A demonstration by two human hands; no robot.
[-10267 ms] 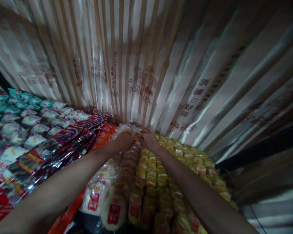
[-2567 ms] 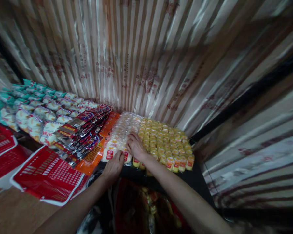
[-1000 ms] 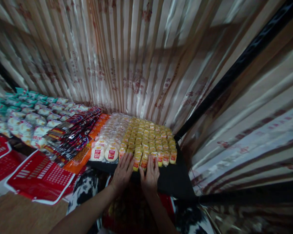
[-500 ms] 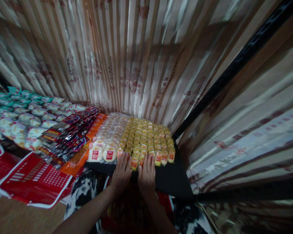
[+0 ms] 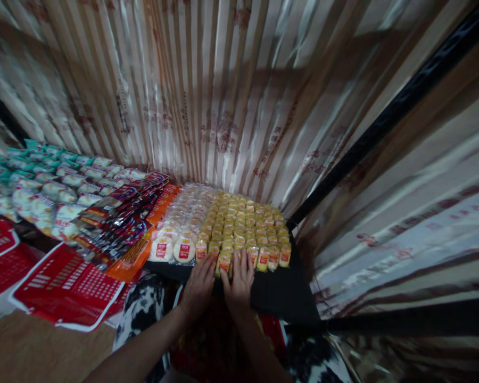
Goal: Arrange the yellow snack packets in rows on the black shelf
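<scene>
You had both hands low in the middle of the frame, at the front of the small yellow packs in clear wrap. These packs sat in tight rows on the flat black table top, just right of the middle. Your left hand lay with its fingers long and close together, its tips at the front row. Your right hand had its thumb out to the side and its fingers a bit spread, the tips on the front packs. It was dim there, so I can't tell if you pinched any pack.

Beside the yellow rows, to the left in the frame, were the round white packs with red labels. Next came the flat orange packets, with the shiny dark packets fanned over them. The puffy white and green bags filled the left side. A red basket with a white rim was at the lower left.
</scene>
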